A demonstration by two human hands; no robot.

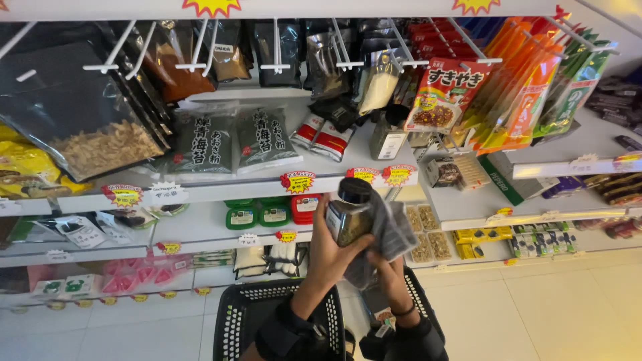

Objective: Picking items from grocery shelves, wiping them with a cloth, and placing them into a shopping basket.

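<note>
My left hand (329, 253) grips a small clear spice jar (349, 215) with a black lid, held up in front of the store shelves. My right hand (386, 267) sits just below and to the right of it, holding a grey cloth (391, 228) against the jar's side. Both wrists rise from black sleeves above a black plastic shopping basket (249, 319).
White shelves (221, 188) hold dark seaweed packets (231, 142), green tubs (257, 214), hanging bags and red and orange packets (445, 90). Star-shaped price tags line the shelf edges. Pale floor tiles (555, 301) lie at the lower right.
</note>
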